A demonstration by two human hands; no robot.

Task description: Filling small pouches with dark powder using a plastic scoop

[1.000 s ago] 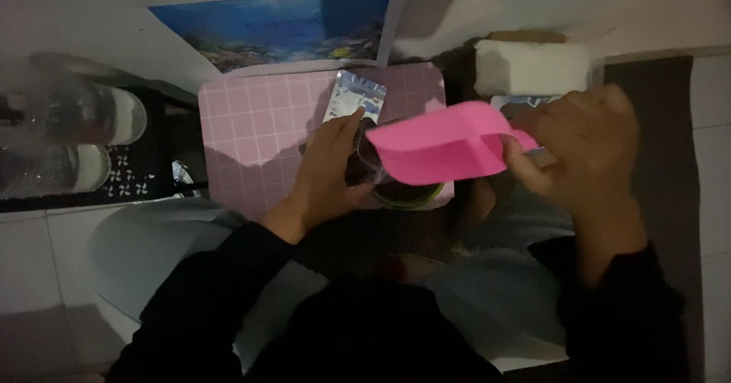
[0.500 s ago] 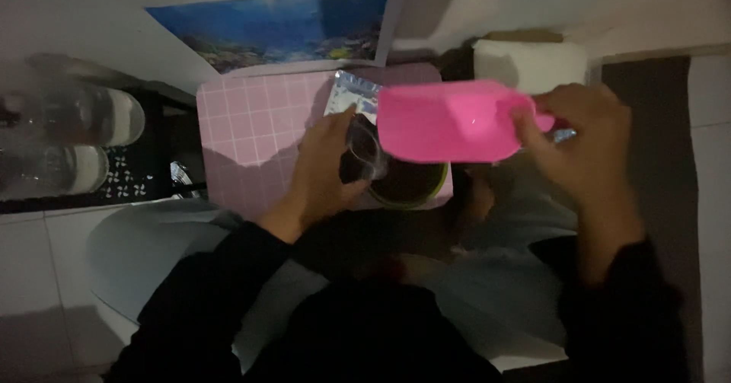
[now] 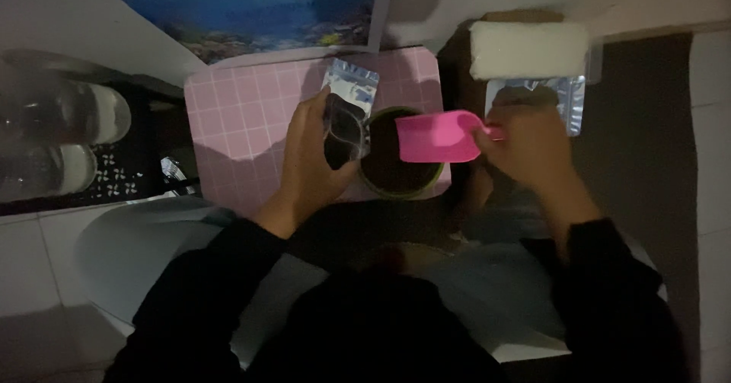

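Observation:
My left hand (image 3: 311, 162) grips a small clear pouch (image 3: 344, 128) with a silvery top, dark material showing inside, held upright on the pink checked mat (image 3: 244, 116). Just right of the pouch stands a round green-rimmed pot (image 3: 402, 193) filled with dark material. My right hand (image 3: 529, 143) holds a pink plastic scoop (image 3: 438, 135) by its handle, the scoop's blade lying over the pot's right half.
A silvery foil bag (image 3: 567, 97) lies behind my right hand, with a white rectangular block (image 3: 528, 49) beyond it. A picture of an underwater scene (image 3: 266, 10) lies behind the mat. Clear bottles (image 3: 61, 135) stand at the left on a dark patterned surface.
The pink scoop has come down from above the pot to lie over its right half. My left hand now holds the pouch upright beside the pot.

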